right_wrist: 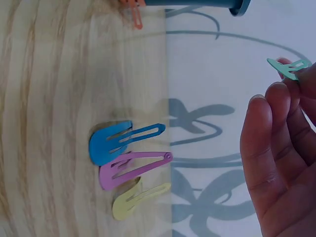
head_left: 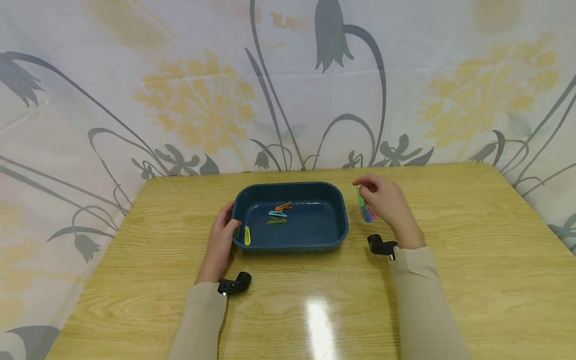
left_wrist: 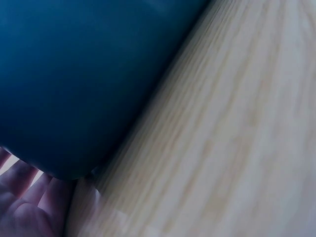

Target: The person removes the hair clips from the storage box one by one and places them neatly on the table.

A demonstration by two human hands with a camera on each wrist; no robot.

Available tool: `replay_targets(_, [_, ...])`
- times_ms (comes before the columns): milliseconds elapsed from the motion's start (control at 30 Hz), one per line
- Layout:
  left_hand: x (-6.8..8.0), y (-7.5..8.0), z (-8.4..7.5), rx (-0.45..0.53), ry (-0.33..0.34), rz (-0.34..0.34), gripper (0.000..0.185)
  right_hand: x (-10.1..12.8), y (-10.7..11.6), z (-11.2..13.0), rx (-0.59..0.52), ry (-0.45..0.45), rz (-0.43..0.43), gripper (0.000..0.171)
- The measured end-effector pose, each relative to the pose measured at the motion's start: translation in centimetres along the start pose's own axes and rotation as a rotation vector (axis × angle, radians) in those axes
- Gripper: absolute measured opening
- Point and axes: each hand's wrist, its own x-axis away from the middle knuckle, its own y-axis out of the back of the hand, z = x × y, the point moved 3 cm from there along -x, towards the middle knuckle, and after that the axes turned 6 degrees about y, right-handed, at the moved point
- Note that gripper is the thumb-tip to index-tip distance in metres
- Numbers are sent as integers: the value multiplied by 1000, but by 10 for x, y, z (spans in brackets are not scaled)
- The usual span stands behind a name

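Hair clips going from the counter into the blue tray, about half done

From above, four clips lie in the tray (head_left: 335,200): an orange clip (head_left: 283,205), a teal clip (head_left: 277,213), an olive clip (head_left: 276,220) and a yellow clip (head_left: 247,235). The left hand (head_left: 222,239) grips the tray's left rim. The right hand (head_left: 387,202) pinches a green clip (head_left: 360,196) just right of the tray. The left wrist view shows only tray wall, counter (left_wrist: 237,123) and fingers (left_wrist: 19,207). The right wrist view shows three clips left: a blue clip (right_wrist: 118,142), a purple clip (right_wrist: 129,169) and a pale yellow clip (right_wrist: 134,199), well below the hand.
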Motion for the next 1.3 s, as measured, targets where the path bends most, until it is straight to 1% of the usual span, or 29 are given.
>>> replay_targets(333, [1, -1, 1, 2, 3, 18, 51, 2, 0, -14, 16, -58, 8, 29])
replay_targets(600, [0, -1, 0, -2, -4, 16, 54, 6, 5, -26, 17, -143, 22, 32])
replay_targets(733, [-1, -1, -1, -2, -13, 11, 54, 9, 7, -32, -9, -197, 34, 34])
replay_targets(867, [-1, 0, 0, -5, -15, 9, 54, 11, 8, -37, -35, -240, 12, 37])
replay_targets(1033, [0, 0, 0, -7, -12, 16, 53, 15, 12, -44, -66, -298, -27, 37])
replay_targets(1200, [2, 1, -1, -1, 5, 23, 51, 19, 14, -51, -62, -337, -24, 38])
replay_targets(1300, [6, 0, -6, 2, 13, 28, 51, 20, 14, -53, -52, -346, -6, 38])
